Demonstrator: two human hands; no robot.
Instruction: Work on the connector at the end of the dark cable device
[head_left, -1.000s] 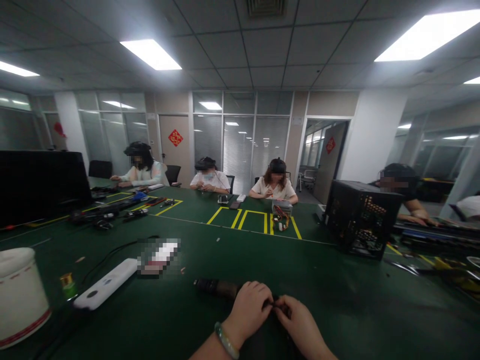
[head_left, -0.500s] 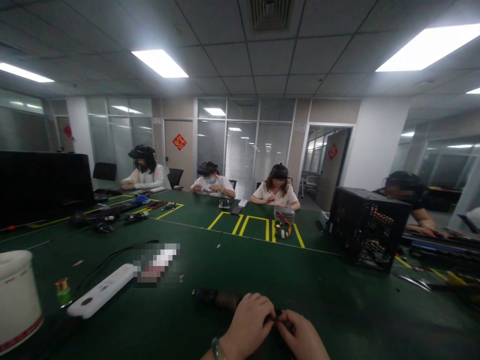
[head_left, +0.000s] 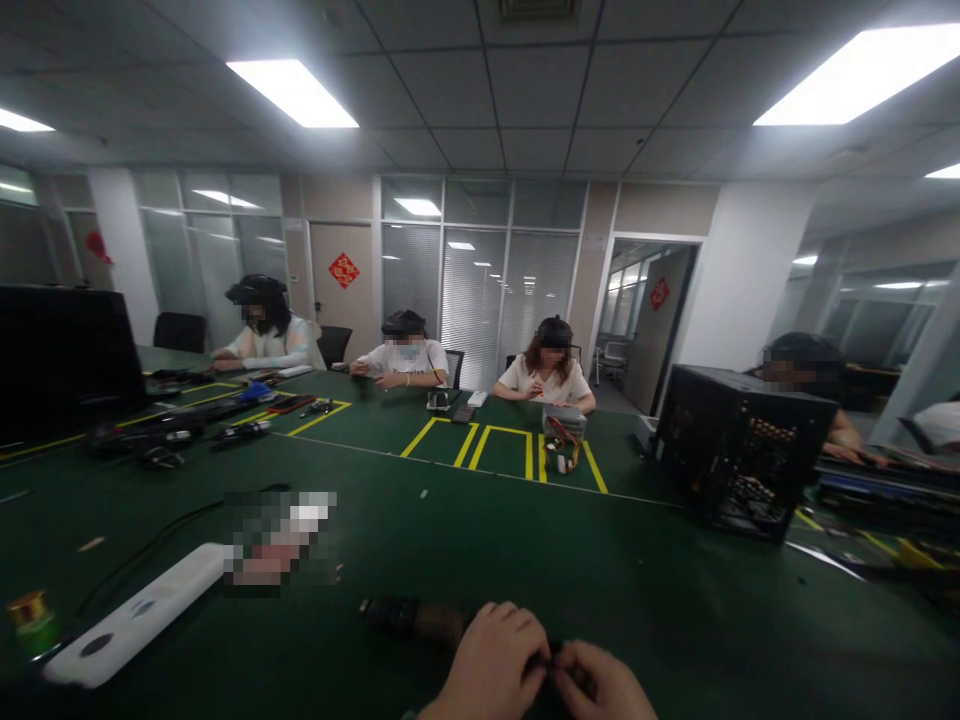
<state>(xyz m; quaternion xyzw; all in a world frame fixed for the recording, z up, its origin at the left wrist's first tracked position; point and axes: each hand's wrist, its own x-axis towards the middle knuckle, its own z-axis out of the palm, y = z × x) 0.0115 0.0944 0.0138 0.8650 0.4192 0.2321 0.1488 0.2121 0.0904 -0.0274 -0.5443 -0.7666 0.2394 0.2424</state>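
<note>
My left hand (head_left: 495,655) and my right hand (head_left: 598,682) meet at the lower middle of the view, just above the table. Both have their fingers curled, and the fingertips pinch close together around something small and dark, mostly hidden. A dark tube-shaped tool (head_left: 420,618) with a ribbed end and a small metal tip lies on the green table (head_left: 675,620). It points left from behind my left hand, which covers its other end. Whether the pinched dark piece belongs to this tool I cannot tell.
Left of my hands lie a white power strip (head_left: 142,612) and a green bottle with a gold cap (head_left: 31,620). A black computer case (head_left: 739,450) stands at right, a power supply (head_left: 564,422) farther back. Dark cables (head_left: 169,430) lie at left. Several people sit opposite.
The view has turned slightly right and down, so table things shift left and the white cup leaves the view. Both hands keep nearly the same pinched pose.
</note>
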